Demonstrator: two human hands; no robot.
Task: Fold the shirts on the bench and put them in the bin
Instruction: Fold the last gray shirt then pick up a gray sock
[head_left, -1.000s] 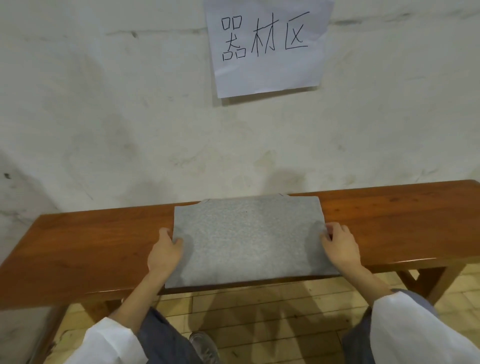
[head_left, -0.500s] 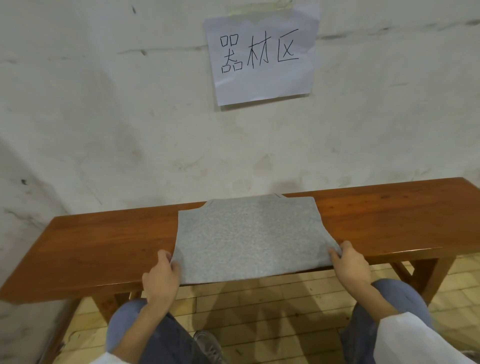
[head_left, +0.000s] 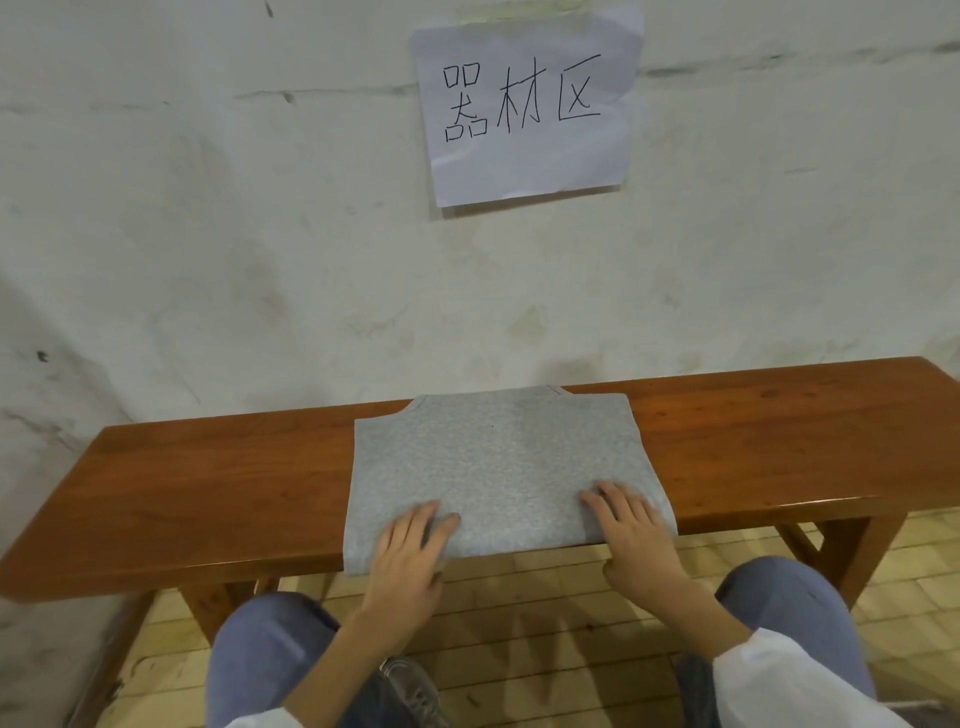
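Note:
A grey shirt (head_left: 493, 457), folded into a flat rectangle, lies across the middle of the wooden bench (head_left: 218, 483), its near edge hanging slightly over the bench's front. My left hand (head_left: 410, 551) lies flat on the shirt's near left corner with fingers spread. My right hand (head_left: 631, 530) presses flat on the near right part, fingers straight. No bin is in view.
The bench stands against a white wall with a paper sign (head_left: 524, 104) taped above it. My knees (head_left: 795, 597) in blue trousers are just in front of the bench over a tiled floor (head_left: 530, 623).
Both hands left the shirt's side edges and came inward onto its top near the front edge. The camera has tilted and moved slightly closer.

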